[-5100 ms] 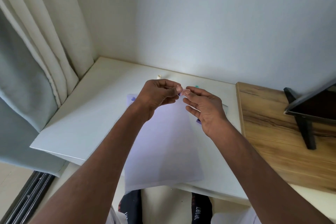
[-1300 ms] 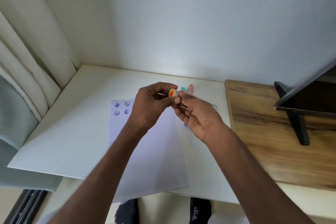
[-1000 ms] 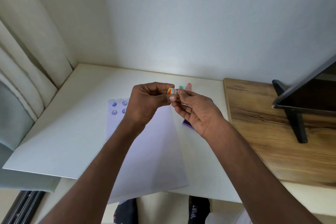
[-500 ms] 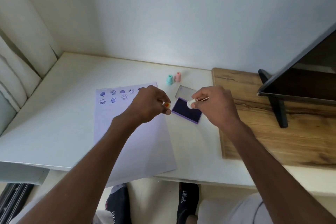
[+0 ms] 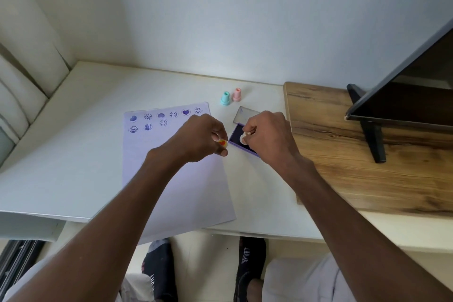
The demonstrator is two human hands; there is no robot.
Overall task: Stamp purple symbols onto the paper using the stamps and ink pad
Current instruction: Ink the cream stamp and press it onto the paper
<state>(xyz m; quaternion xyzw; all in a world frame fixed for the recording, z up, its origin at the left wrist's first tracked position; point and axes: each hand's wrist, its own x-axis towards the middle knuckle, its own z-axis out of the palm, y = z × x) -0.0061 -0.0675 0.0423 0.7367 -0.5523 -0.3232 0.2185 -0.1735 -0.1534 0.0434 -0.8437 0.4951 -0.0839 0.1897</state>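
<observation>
A white paper sheet [image 5: 176, 179] lies on the white desk, with several purple hearts and smiley faces stamped along its far edge. My left hand [image 5: 198, 138] hovers over the paper's right side, pinching a small cap [image 5: 222, 143] with a red heart on it. To its right, my right hand [image 5: 268, 133] holds a small white stamp [image 5: 244, 138] down on the purple ink pad [image 5: 239, 140]. The pad's clear lid [image 5: 245, 115] lies open behind it. A teal stamp [image 5: 225, 98] and a pink stamp [image 5: 237, 94] stand upright beyond the pad.
The white desk [image 5: 73, 149] has its front edge close to my body. A wooden board [image 5: 343, 154] borders the pad on the right and carries a dark monitor [image 5: 416, 86] on a black stand. Curtains hang at the left. The wall is just behind.
My hands, first joined at the stamp, have pulled apart: the left keeps the heart cap, the right has lowered the stamp onto the ink pad. The camera has tilted down.
</observation>
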